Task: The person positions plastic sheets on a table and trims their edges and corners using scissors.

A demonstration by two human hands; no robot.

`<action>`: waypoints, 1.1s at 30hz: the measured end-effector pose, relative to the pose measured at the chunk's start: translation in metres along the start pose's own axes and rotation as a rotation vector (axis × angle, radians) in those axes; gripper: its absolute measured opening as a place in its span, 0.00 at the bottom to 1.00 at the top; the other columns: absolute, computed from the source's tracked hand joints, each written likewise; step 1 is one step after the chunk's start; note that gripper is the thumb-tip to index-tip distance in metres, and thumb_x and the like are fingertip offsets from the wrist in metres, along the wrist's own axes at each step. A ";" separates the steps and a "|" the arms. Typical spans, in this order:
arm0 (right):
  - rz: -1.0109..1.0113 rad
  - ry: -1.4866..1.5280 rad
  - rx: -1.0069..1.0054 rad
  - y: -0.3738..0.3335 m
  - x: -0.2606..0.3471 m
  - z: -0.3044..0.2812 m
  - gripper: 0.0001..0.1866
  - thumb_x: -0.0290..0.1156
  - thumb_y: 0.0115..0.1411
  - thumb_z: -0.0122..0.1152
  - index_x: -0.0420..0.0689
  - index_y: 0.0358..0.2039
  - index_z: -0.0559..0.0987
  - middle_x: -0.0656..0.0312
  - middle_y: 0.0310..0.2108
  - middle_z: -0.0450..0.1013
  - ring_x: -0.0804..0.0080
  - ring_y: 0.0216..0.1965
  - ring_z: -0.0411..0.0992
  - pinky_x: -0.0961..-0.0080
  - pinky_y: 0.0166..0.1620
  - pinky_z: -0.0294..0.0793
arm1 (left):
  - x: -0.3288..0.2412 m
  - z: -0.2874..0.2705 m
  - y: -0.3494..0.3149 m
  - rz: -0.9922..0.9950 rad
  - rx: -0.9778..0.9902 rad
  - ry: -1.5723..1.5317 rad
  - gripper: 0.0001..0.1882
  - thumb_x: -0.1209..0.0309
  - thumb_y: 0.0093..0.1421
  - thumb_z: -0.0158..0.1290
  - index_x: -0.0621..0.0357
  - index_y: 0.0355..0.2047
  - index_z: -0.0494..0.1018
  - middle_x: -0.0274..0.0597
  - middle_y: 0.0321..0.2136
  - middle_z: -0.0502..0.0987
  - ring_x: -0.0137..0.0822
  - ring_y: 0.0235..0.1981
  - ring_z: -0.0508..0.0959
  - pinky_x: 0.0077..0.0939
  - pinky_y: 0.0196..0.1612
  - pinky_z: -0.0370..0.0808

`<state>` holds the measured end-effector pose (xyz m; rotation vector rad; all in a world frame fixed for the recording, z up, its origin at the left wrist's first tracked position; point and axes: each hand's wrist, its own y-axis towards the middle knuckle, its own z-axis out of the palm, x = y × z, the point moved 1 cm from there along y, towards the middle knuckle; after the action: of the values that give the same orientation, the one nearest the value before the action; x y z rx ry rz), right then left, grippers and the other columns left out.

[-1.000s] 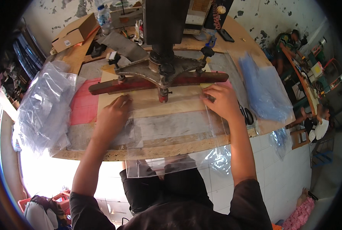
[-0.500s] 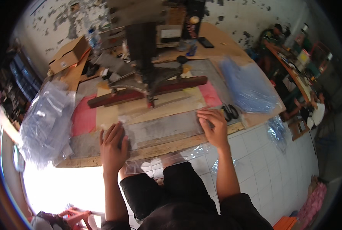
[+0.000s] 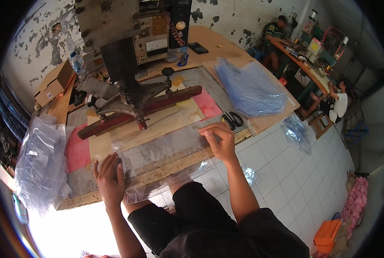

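A clear plastic sheet (image 3: 174, 174) lies across the table's front and hangs over its edge above my lap. My left hand (image 3: 111, 180) rests near the sheet's left end, fingers stretched out and apart from the thumb. At the right end, my right hand (image 3: 220, 139) has its fingers extended over the sheet, its thumb a little below them; I see no firm grip. Beyond both hands stands a press machine (image 3: 122, 64) with a long reddish bar (image 3: 174, 99). The bar sits over a cream sheet (image 3: 110, 144) laid on pink material (image 3: 78, 150).
Crumpled clear plastic (image 3: 41, 163) is heaped at the left. Bluish plastic sheets (image 3: 254, 90) are stacked at the right, beside black scissors (image 3: 233, 120). A cardboard box (image 3: 54, 84) and a phone (image 3: 198, 47) lie further back. Two people sit at another bench (image 3: 301, 64).
The whole view has turned, so the table and machine appear further left and more of the right-hand floor shows. Both hands stay in nearly the same places over the sheet.
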<state>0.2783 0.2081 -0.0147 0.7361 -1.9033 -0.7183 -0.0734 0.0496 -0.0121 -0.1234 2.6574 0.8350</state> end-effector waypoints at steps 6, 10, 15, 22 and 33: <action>-0.013 0.062 -0.003 0.000 0.000 0.001 0.11 0.31 0.66 0.62 0.42 0.28 0.85 0.63 0.32 0.85 0.65 0.36 0.79 0.68 0.48 0.70 | 0.001 -0.006 -0.002 0.004 -0.023 -0.020 0.14 0.70 0.68 0.54 0.61 0.49 0.83 0.42 0.53 0.84 0.44 0.59 0.79 0.51 0.73 0.58; -0.023 0.084 -0.003 -0.001 -0.004 0.001 0.11 0.31 0.66 0.62 0.42 0.27 0.85 0.62 0.32 0.85 0.65 0.36 0.80 0.68 0.48 0.70 | 0.002 -0.003 -0.001 -0.006 -0.051 -0.048 0.12 0.71 0.67 0.56 0.59 0.48 0.83 0.43 0.50 0.85 0.44 0.58 0.80 0.53 0.72 0.60; -0.046 0.089 -0.025 -0.001 -0.004 0.002 0.16 0.36 0.69 0.60 0.42 0.26 0.84 0.62 0.32 0.85 0.66 0.37 0.82 0.68 0.49 0.70 | 0.005 -0.006 -0.004 0.004 -0.061 -0.088 0.11 0.72 0.65 0.57 0.58 0.46 0.83 0.41 0.49 0.85 0.43 0.57 0.81 0.52 0.71 0.61; -0.039 0.089 -0.033 -0.001 0.000 0.002 0.19 0.39 0.70 0.58 0.42 0.26 0.84 0.61 0.32 0.85 0.67 0.36 0.82 0.68 0.48 0.69 | 0.007 -0.005 -0.004 0.022 -0.080 -0.108 0.09 0.72 0.65 0.58 0.58 0.44 0.83 0.40 0.47 0.86 0.43 0.54 0.83 0.51 0.68 0.64; -0.016 0.064 -0.008 -0.001 -0.001 0.001 0.22 0.42 0.71 0.55 0.41 0.26 0.84 0.58 0.32 0.85 0.66 0.37 0.81 0.68 0.51 0.69 | 0.004 -0.007 -0.002 0.029 -0.084 -0.104 0.08 0.72 0.65 0.58 0.58 0.42 0.83 0.39 0.45 0.87 0.42 0.49 0.84 0.47 0.65 0.67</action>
<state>0.2781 0.2078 -0.0164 0.7614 -1.8371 -0.7039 -0.0793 0.0437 -0.0094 -0.0604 2.5340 0.9362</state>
